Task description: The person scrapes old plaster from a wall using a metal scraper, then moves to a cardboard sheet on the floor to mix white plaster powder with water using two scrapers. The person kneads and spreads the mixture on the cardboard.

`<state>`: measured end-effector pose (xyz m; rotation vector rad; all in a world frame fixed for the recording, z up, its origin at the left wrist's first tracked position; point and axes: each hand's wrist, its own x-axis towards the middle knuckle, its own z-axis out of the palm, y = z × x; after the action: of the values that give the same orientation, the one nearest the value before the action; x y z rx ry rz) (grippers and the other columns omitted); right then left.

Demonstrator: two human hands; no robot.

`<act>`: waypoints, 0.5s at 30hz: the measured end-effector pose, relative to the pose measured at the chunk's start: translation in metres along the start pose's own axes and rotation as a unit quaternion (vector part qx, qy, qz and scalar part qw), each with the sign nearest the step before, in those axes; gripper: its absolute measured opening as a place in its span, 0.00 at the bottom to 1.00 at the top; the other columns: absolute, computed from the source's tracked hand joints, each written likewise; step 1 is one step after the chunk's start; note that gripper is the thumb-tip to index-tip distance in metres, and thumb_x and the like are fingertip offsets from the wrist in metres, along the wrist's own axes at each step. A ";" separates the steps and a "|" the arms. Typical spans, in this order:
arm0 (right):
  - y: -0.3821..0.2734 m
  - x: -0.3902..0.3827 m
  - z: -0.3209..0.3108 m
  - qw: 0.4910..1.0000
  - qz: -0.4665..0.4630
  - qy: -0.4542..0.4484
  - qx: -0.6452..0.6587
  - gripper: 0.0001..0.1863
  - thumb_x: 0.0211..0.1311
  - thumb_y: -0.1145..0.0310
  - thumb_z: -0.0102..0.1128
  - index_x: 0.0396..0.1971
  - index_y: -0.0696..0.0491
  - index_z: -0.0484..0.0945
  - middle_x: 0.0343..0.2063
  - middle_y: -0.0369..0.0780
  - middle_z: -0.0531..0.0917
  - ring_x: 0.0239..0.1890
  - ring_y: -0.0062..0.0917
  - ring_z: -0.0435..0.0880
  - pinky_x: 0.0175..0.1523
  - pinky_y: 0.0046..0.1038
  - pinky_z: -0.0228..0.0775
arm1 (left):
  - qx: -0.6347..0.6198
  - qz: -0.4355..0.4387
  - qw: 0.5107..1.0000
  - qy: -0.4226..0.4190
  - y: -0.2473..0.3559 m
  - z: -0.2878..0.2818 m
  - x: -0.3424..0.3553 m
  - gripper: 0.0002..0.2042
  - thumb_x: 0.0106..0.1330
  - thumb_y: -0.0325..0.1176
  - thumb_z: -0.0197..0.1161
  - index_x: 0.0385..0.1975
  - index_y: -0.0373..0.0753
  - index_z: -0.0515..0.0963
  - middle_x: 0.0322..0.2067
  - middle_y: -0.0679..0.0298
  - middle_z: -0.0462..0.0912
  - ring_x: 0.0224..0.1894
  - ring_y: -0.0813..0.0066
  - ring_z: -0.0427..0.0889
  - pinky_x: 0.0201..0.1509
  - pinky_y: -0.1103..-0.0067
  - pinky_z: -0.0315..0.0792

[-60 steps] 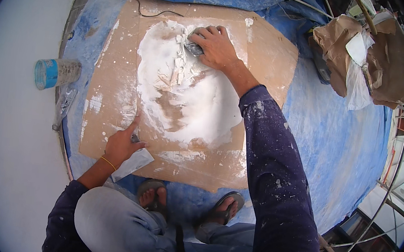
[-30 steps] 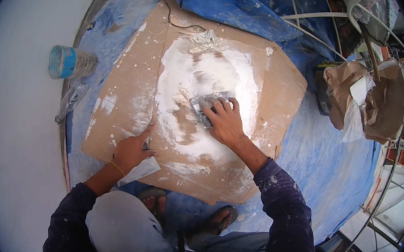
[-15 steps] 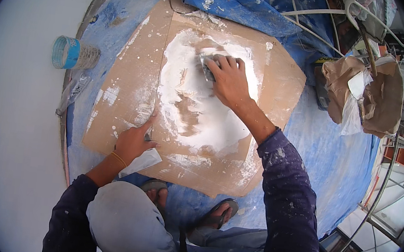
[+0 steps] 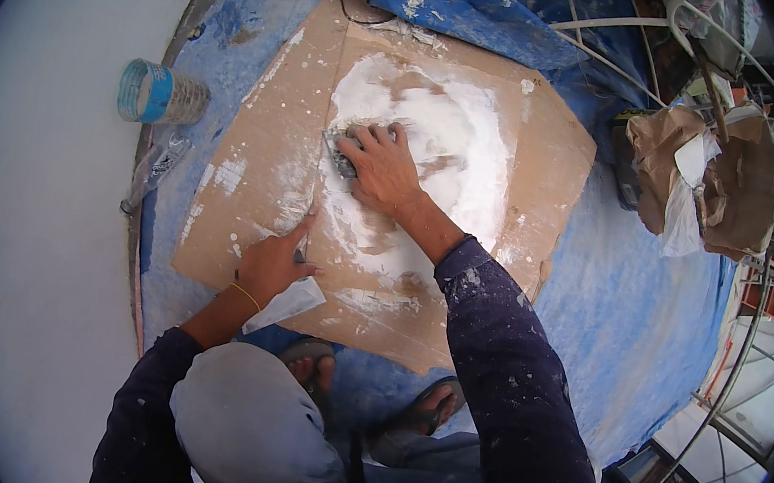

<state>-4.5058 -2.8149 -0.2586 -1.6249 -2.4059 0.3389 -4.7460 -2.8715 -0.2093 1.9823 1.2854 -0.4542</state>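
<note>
My right hand (image 4: 374,169) grips a grey metal scraper (image 4: 340,154) flat against the left side of a white, paste-like patch (image 4: 457,126), which has brown bare streaks and spreads over a cardboard sheet (image 4: 547,179). Lower left, my left hand (image 4: 270,264) presses on the cardboard, index finger stretched forward and other fingers curled over a small grey piece, mostly hidden. A pale flat piece (image 4: 284,304) sticks out beneath that hand toward my knee.
A white wall (image 4: 36,221) runs along the left, beside a plastic jar (image 4: 160,94) and clear plastic bag (image 4: 159,168). Blue tarp (image 4: 644,328) surrounds the cardboard. Crumpled brown paper (image 4: 737,186) is at upper right, among metal rods (image 4: 612,24). My sandalled feet (image 4: 430,404) are below.
My right hand has swept up and down over the white patch and has now moved down-left to its left side. My left hand stays at the lower left; the view has shifted slightly.
</note>
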 end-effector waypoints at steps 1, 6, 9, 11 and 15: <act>-0.005 -0.001 -0.003 0.999 -0.006 0.035 0.009 0.27 0.49 0.69 0.60 0.55 0.46 0.74 0.51 0.41 0.75 0.56 0.36 0.73 0.64 0.49 0.56 | 0.004 0.005 1.000 0.026 0.000 0.000 -0.002 0.50 0.53 0.52 0.73 0.75 0.61 0.48 0.29 0.45 0.84 0.35 0.45 0.85 0.40 0.59 0.78; -0.029 -0.045 -0.004 1.000 0.002 0.005 -0.025 0.33 0.47 0.65 0.67 0.59 0.43 0.72 0.54 0.40 0.74 0.58 0.35 0.71 0.64 0.47 0.55 | -0.005 0.010 1.000 0.011 0.001 -0.002 -0.009 0.51 0.53 0.52 0.73 0.75 0.61 0.47 0.30 0.45 0.85 0.36 0.45 0.85 0.41 0.59 0.78; -0.018 -0.026 -0.005 0.998 0.041 -0.019 -0.036 0.33 0.47 0.65 0.67 0.58 0.43 0.72 0.55 0.40 0.74 0.58 0.36 0.71 0.65 0.47 0.54 | 0.005 -0.002 1.000 -0.002 0.006 -0.004 -0.007 0.51 0.54 0.52 0.73 0.75 0.61 0.47 0.30 0.46 0.85 0.37 0.46 0.85 0.42 0.59 0.78; 0.003 0.016 -0.010 0.997 0.076 0.029 -0.012 0.29 0.49 0.67 0.63 0.56 0.44 0.73 0.56 0.40 0.74 0.59 0.37 0.71 0.65 0.49 0.54 | 0.003 -0.007 1.000 -0.007 0.009 -0.006 -0.004 0.51 0.54 0.51 0.73 0.75 0.61 0.46 0.31 0.45 0.85 0.38 0.45 0.85 0.43 0.59 0.77; 0.003 0.043 -0.011 0.988 0.106 0.108 0.005 0.25 0.51 0.68 0.62 0.53 0.44 0.75 0.55 0.41 0.75 0.58 0.37 0.71 0.65 0.52 0.55 | -0.013 -0.019 1.000 -0.018 0.008 -0.010 0.001 0.50 0.55 0.51 0.73 0.75 0.62 0.46 0.31 0.43 0.84 0.39 0.43 0.84 0.44 0.59 0.76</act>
<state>-4.5150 -2.7730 -0.2467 -1.8161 -2.0773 0.1975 -4.7387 -2.8651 -0.2001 1.9221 1.3014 -0.4868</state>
